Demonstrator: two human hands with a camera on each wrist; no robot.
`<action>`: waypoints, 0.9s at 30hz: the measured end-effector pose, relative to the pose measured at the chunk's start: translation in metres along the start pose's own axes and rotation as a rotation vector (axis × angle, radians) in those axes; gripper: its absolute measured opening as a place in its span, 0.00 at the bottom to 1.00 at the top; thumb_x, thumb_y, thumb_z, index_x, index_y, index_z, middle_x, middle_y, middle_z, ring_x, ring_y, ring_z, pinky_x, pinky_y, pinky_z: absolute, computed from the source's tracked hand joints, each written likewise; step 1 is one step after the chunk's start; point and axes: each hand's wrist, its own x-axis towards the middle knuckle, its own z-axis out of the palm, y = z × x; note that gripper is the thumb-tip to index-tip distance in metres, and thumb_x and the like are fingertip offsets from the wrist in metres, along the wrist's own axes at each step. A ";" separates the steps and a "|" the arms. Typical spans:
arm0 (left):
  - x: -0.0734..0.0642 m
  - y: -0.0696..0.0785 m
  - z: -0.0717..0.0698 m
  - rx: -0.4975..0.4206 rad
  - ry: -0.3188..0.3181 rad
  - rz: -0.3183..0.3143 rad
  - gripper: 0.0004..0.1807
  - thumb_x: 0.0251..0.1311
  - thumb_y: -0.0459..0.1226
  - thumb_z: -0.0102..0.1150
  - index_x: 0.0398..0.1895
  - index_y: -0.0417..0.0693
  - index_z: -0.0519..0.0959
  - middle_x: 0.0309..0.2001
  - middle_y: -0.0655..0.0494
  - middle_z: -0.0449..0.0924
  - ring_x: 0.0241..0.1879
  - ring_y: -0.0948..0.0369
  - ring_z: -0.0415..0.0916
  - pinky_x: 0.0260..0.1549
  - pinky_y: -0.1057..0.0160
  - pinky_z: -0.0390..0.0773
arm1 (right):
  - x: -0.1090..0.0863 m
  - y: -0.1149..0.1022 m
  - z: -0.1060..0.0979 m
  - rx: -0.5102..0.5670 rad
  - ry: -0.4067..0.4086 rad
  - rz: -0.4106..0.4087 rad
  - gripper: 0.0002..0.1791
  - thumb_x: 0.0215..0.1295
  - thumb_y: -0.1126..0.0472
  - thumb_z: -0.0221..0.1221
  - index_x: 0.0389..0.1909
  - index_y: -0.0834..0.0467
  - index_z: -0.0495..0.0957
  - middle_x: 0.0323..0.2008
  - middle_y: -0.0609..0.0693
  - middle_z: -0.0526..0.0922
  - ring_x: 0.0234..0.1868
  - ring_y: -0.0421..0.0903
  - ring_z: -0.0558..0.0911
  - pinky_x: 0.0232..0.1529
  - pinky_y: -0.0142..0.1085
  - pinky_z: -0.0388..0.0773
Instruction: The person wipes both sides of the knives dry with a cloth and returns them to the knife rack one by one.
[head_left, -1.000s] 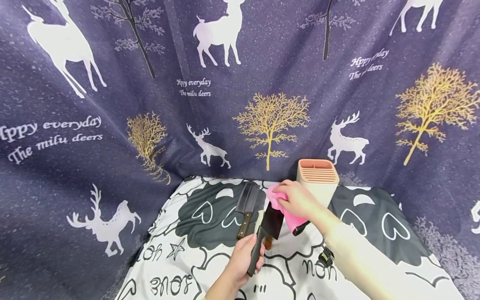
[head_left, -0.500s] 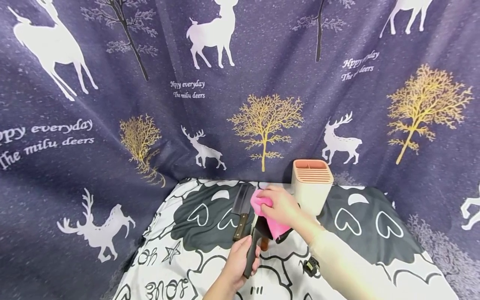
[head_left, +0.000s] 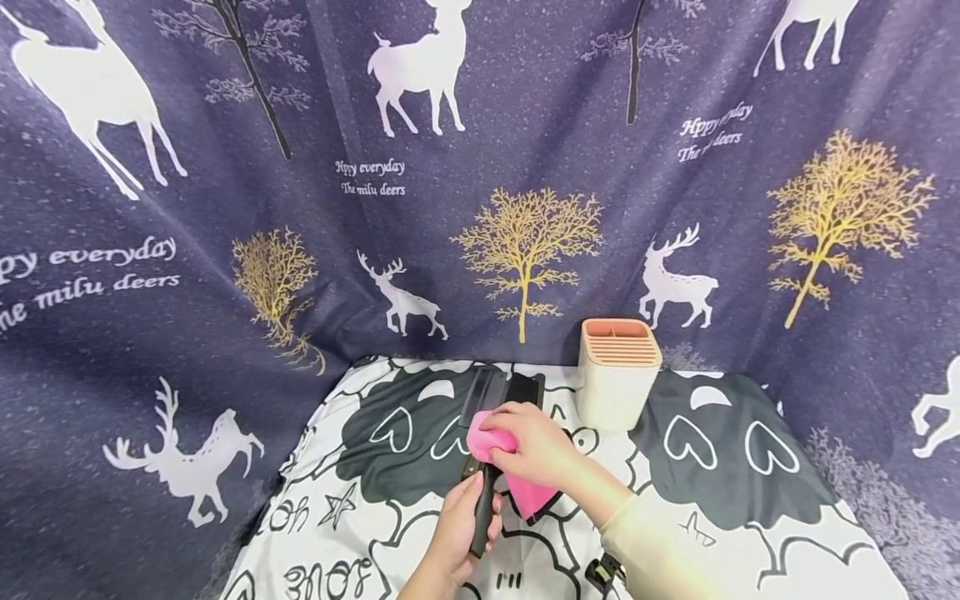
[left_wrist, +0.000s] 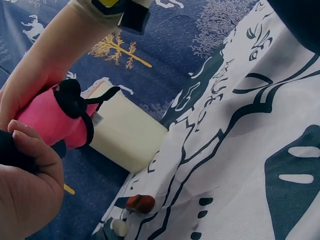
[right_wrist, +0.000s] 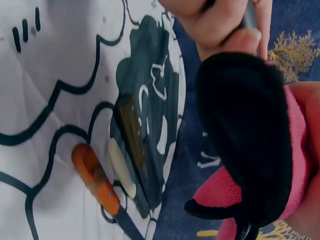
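Note:
My left hand (head_left: 465, 521) grips the black knife handle (head_left: 482, 521), fingers wrapped round it. My right hand (head_left: 540, 446) clutches a pink cloth (head_left: 531, 497) with black trim, bunched over the knife where handle meets blade. A dark blade (head_left: 525, 389) shows beyond the cloth; most of it is covered. In the right wrist view, the cloth's black part (right_wrist: 245, 135) fills the centre, just below the left hand (right_wrist: 225, 22). Beside the held knife lies a cleaver (head_left: 482, 393) with a brown handle (right_wrist: 130, 125).
A cream knife block (head_left: 615, 392) with an orange slotted top stands behind to the right. Knives with an orange handle (right_wrist: 95, 172) and a white handle (right_wrist: 121, 167) lie on the patterned cloth cover (head_left: 442, 450). A dark printed curtain (head_left: 480, 267) hangs behind.
The right hand and pink cloth have moved left and down along the blade towards the handle. The left hand has shifted slightly left, still gripping the knife. The view has turned slightly.

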 end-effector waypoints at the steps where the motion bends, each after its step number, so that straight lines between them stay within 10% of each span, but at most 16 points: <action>1: 0.000 0.000 -0.001 0.000 0.002 -0.002 0.18 0.82 0.51 0.36 0.43 0.48 0.68 0.27 0.64 0.73 0.15 0.72 0.69 0.11 0.75 0.68 | -0.001 -0.003 0.000 0.003 -0.005 0.005 0.18 0.56 0.54 0.69 0.50 0.48 0.86 0.52 0.45 0.86 0.52 0.48 0.82 0.54 0.43 0.82; 27: -0.002 0.002 0.015 0.058 -0.080 0.021 0.19 0.83 0.49 0.37 0.41 0.45 0.70 0.28 0.61 0.73 0.13 0.72 0.68 0.09 0.75 0.66 | -0.008 0.038 0.002 -0.016 0.125 0.136 0.19 0.58 0.56 0.67 0.52 0.46 0.86 0.54 0.49 0.84 0.55 0.53 0.80 0.50 0.49 0.82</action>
